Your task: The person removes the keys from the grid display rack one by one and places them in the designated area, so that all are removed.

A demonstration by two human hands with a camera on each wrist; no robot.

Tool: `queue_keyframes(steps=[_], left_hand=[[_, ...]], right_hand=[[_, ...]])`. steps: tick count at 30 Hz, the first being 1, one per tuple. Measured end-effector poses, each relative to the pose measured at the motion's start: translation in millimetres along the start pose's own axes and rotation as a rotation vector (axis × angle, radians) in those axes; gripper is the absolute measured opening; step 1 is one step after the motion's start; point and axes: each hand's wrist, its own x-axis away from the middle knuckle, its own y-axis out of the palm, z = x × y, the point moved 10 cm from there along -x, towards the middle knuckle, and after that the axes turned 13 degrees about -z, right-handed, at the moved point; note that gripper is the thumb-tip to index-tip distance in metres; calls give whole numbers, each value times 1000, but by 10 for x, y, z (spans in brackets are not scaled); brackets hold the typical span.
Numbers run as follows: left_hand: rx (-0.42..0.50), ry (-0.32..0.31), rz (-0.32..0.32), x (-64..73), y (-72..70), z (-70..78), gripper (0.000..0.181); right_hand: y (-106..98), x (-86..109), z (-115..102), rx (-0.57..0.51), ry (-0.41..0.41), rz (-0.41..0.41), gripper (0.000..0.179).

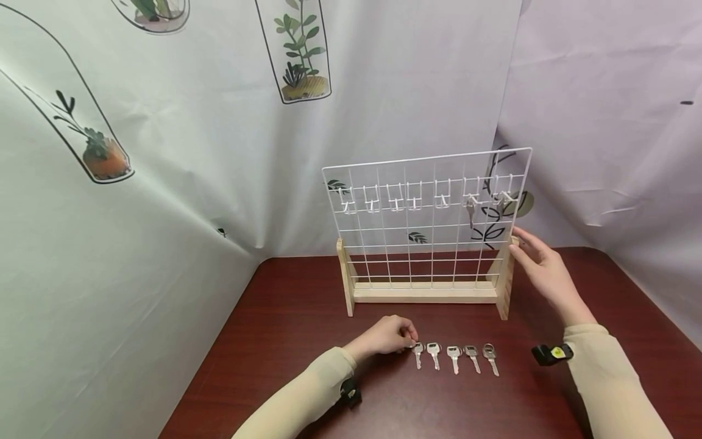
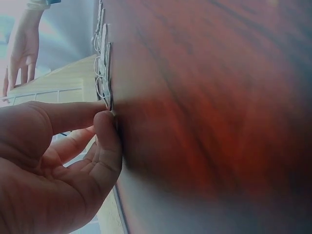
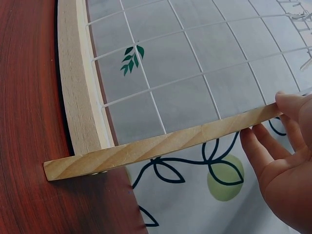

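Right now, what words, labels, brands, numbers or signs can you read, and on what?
No text can be read.
Yellow-green sticker on the right wrist's black camera: too small to read.
Left wrist's black camera: any marking too small to read.
Metal keys: any stamping too small to read.
Wire-grid rack: no lettering visible.
Printed backdrop: plant drawings, no lettering visible.

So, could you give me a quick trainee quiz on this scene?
1. How many keys lie in a row on the table?
2. True or false: the right hand lies flat on the table.
3. In the head view, which key in the row is nearest the left hand: A, leftmost; B, middle; C, rightmost?

Key:
1. Five.
2. False; it holds a wooden upright of the rack.
3. A.
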Motion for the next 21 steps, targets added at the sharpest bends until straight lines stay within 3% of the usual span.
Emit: queue_keyframes(steps=[6, 11, 21], left_hand=[[57, 32, -3, 30, -64, -25, 5], [71, 33, 19, 77, -212, -50, 4], [7, 118, 145, 128, -629, 114, 15]], right_hand=[[1, 6, -8, 0, -8, 6, 57], [5, 7, -10, 0, -18, 9, 56], [-8, 4, -10, 9, -20, 15, 57]])
